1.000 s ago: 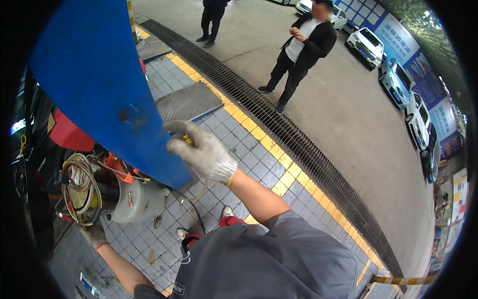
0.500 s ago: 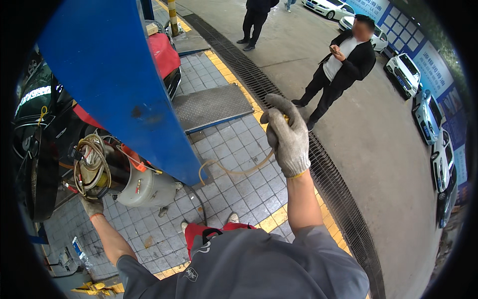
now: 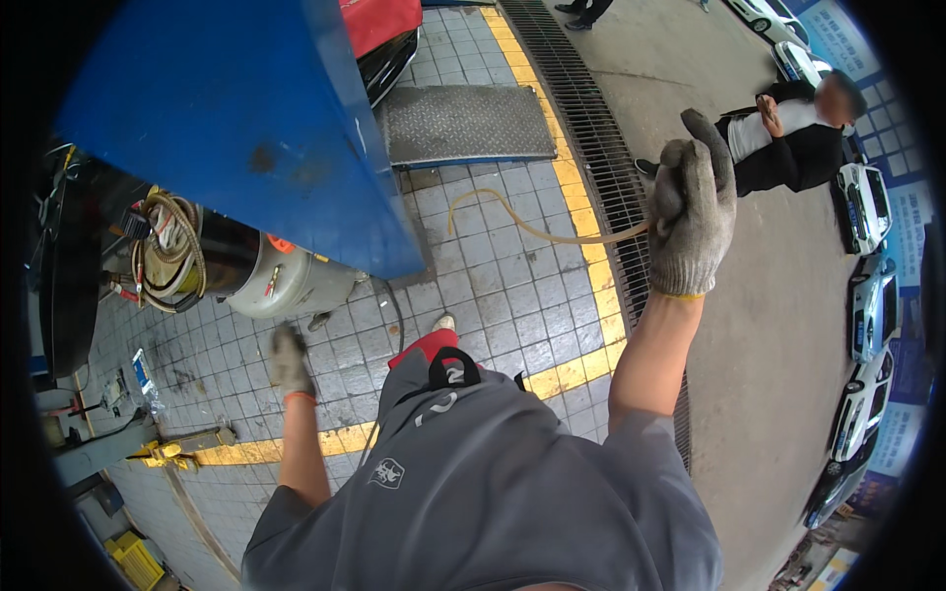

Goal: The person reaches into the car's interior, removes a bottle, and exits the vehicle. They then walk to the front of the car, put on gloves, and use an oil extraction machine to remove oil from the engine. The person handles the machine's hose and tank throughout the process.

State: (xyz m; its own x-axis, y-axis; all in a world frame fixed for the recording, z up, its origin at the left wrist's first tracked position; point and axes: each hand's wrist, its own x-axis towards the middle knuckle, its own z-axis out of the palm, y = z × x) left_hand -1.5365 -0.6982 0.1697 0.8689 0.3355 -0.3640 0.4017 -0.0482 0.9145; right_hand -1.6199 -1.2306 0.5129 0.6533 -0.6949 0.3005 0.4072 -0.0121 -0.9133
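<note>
In a grey-white work glove, my right hand (image 3: pixel 690 212) is raised over the drain grate with its fingers curled. A thin, yellowish flexible tube (image 3: pixel 552 236) runs from it to the left and bends down at its free end. My left hand (image 3: pixel 288 362), gloved too and smeared by motion, hangs low over the tiles, apart from everything; its fingers are not clear. Just beyond it stands a light grey metal tank (image 3: pixel 305 286) with a small red-handled valve. Coiled hoses (image 3: pixel 177 246) hang at the tank's left end.
A large blue post (image 3: pixel 246 128) slants in front of the tank. Beyond it lies a chequered metal ramp plate (image 3: pixel 468 123). A long drain grate (image 3: pixel 581 108) crosses the floor. A person in a black jacket (image 3: pixel 803 148) stands at the right, near parked cars (image 3: pixel 865 207).
My left hand has left the hoses by the tank and dropped toward my body. My right hand has moved right with the tube. My view has turned and shifted right.
</note>
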